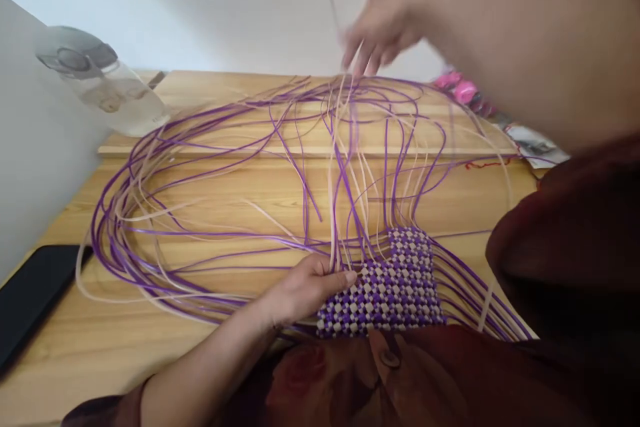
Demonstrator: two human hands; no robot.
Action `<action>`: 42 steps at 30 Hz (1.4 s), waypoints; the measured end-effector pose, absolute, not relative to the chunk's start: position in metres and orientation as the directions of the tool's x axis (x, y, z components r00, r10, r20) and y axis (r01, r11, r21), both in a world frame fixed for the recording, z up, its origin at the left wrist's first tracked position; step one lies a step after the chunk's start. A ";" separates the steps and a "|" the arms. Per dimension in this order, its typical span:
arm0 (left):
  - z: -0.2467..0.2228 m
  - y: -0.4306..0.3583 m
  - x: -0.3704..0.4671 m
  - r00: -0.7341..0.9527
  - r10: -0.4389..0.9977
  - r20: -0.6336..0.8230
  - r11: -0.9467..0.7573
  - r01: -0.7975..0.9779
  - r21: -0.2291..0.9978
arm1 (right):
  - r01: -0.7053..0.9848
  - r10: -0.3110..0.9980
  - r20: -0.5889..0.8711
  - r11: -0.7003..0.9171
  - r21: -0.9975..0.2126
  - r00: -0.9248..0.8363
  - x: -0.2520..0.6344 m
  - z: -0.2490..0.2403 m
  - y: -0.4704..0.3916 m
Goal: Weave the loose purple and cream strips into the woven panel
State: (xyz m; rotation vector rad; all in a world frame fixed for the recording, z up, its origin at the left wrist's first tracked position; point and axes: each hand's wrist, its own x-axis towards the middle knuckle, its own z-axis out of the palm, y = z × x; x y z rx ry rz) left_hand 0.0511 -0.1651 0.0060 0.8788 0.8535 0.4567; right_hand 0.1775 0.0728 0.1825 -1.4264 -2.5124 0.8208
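Observation:
A woven piece (395,280) in a purple and cream checked pattern lies at the table's front edge, against my clothing. My left hand (310,287) is closed on its left edge, thumb on top and fingers partly hidden. Long purple and cream cords (115,240) run out from the weave and loop widely over the left and back of the table. Higher up, my right hand (385,33) is blurred by motion above the table's back edge. Its fingers are closed around a few cords that stretch up from the weave, with thin ends showing above the hand.
A clear bottle (120,97) with a grey lid stands at the back left. At the left edge lies a dark phone (37,293). Pink items (457,88) and a packet (537,145) sit at the back right, near a red thread (487,164). A pale wall (225,13) rises behind the table.

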 end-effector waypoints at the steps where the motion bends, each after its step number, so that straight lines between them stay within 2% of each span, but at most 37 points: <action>1: 0.006 -0.165 0.051 0.581 0.660 -0.476 0.596 -0.020 0.803 | 0.777 0.761 -0.299 0.396 -0.490 -0.576 0.179 0.170 0.062; 2: 0.006 -0.165 0.051 0.563 0.662 -0.495 0.613 -0.025 0.790 | 0.770 0.679 -0.400 0.411 -0.488 -0.616 0.184 0.155 0.045; 4: 0.007 -0.164 0.051 0.517 0.679 -0.521 0.634 -0.056 0.771 | 0.721 0.524 -0.500 0.433 -0.541 -0.690 0.201 0.123 0.002; 5: 0.007 -0.163 0.051 0.498 0.692 -0.523 0.637 -0.081 0.766 | 0.605 0.372 -0.478 0.507 -0.614 -0.796 0.213 0.108 -0.021; 6: 0.008 -0.162 0.051 0.494 0.700 -0.516 0.637 -0.105 0.763 | 0.490 0.288 -0.397 0.558 -0.670 -0.871 0.225 0.095 -0.043; 7: 0.009 -0.162 0.051 0.506 0.701 -0.502 0.633 -0.118 0.765 | 0.429 0.287 -0.318 0.584 -0.689 -0.903 0.236 0.083 -0.063; 9: 0.010 -0.161 0.051 0.557 0.690 -0.463 0.606 -0.093 0.790 | 0.363 0.367 -0.144 0.646 -0.671 -0.919 0.255 0.064 -0.091; 12: 0.010 -0.163 0.054 0.570 0.693 -0.441 0.546 -0.016 0.838 | 0.379 0.496 0.063 0.733 -0.564 -0.866 0.268 0.045 -0.109; 15: 0.008 -0.168 0.058 0.510 0.746 -0.428 0.518 -0.042 0.854 | 0.403 0.521 0.178 0.799 -0.447 -0.835 0.267 0.036 -0.113; 19: 0.002 -0.172 0.061 0.459 0.780 -0.425 0.519 -0.094 0.850 | 0.414 0.478 0.212 0.865 -0.283 -0.853 0.262 0.036 -0.111; 23: 0.002 -0.173 0.059 0.476 0.755 -0.451 0.556 -0.099 0.825 | 0.350 0.390 0.182 0.912 -0.214 -0.903 0.264 0.049 -0.107; 26: 0.005 -0.173 0.059 0.513 0.735 -0.443 0.544 -0.056 0.837 | 0.402 0.419 0.099 0.903 -0.152 -0.903 0.268 0.060 -0.105; 29: 0.008 -0.174 0.061 0.482 0.766 -0.426 0.500 -0.028 0.866 | 0.454 0.459 0.039 0.886 -0.089 -0.888 0.276 0.066 -0.099; 32: 0.007 -0.177 0.065 0.416 0.780 -0.467 0.531 -0.046 0.846 | 0.539 0.553 0.037 0.823 -0.177 -0.832 0.289 0.068 -0.094; 36: 0.005 -0.179 0.069 0.370 0.792 -0.486 0.544 -0.066 0.836 | 0.705 0.756 0.050 0.631 -0.323 -0.653 0.299 0.071 -0.110; 39: 0.006 -0.180 0.069 0.379 0.807 -0.454 0.524 -0.103 0.846 | 0.733 0.809 -0.110 0.454 -0.507 -0.577 0.290 0.074 -0.138; 42: 0.007 -0.181 0.070 0.403 0.815 -0.416 0.509 -0.155 0.847 | 0.684 0.730 -0.368 0.184 -0.706 -0.576 0.273 0.077 -0.160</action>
